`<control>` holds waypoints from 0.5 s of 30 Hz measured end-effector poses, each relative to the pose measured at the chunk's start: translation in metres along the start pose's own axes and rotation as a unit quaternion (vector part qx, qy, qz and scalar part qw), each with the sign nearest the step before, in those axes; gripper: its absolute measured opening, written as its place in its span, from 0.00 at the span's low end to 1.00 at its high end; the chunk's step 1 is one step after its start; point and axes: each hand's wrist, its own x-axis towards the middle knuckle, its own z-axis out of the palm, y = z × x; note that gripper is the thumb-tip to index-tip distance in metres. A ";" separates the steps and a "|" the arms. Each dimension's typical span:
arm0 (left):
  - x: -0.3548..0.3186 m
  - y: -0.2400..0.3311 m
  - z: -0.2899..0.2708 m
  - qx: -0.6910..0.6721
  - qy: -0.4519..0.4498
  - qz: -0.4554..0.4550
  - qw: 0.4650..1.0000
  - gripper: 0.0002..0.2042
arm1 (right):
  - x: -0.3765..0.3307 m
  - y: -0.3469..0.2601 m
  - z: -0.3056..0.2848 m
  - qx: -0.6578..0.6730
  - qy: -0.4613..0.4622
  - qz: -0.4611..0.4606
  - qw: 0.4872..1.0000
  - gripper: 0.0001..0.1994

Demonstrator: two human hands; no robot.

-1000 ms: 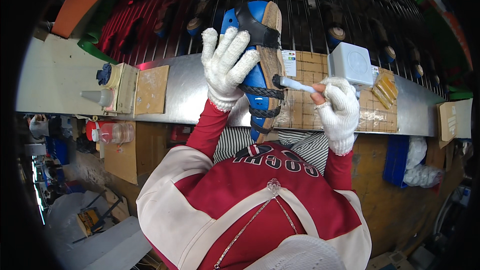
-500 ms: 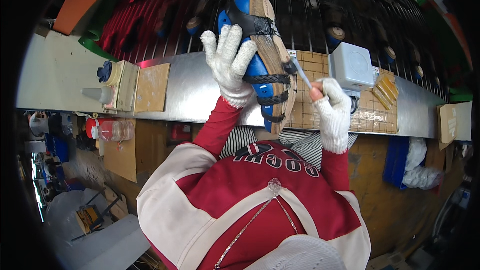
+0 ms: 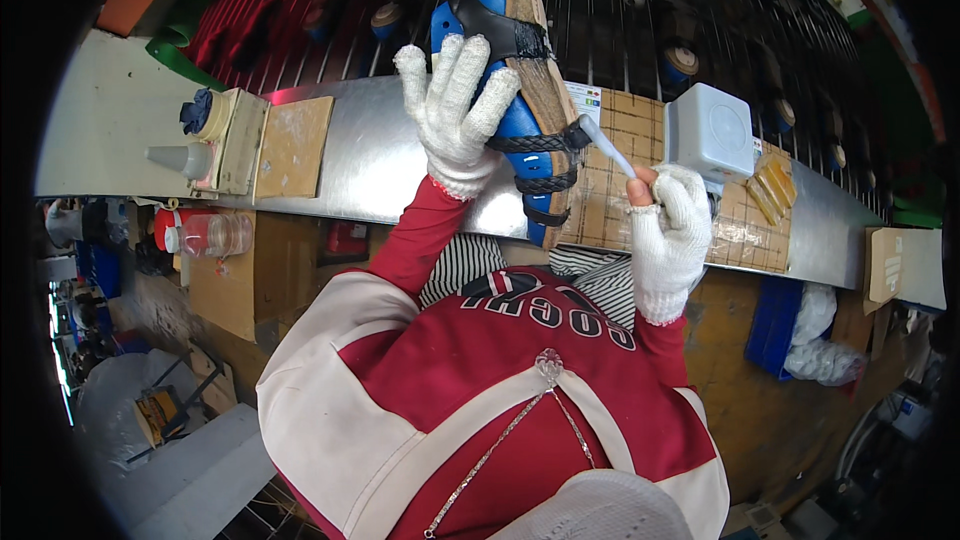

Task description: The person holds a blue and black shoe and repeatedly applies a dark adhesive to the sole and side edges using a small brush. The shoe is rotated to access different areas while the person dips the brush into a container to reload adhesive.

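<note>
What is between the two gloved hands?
In the head view, the sandal on its blue shoe form lies between them. The left hand grips it, and the right hand points a thin white brush at its sole edge.

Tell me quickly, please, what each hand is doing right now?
Left hand: closed around the blue shoe last with black straps, held upright.
Right hand: closed on a thin white brush, tip touching the sole edge.
</note>
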 end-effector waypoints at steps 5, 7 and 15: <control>0.002 -0.002 0.000 -0.012 -0.001 -0.014 1.000 0.33 | 0.005 0.004 0.003 0.038 -0.018 0.001 0.999 0.08; 0.002 -0.003 0.001 -0.020 0.003 -0.018 1.000 0.34 | 0.003 0.006 0.003 0.063 -0.037 0.010 0.997 0.08; -0.003 -0.001 0.002 -0.021 -0.009 -0.052 0.998 0.33 | -0.016 0.000 -0.001 0.214 -0.093 0.152 0.960 0.10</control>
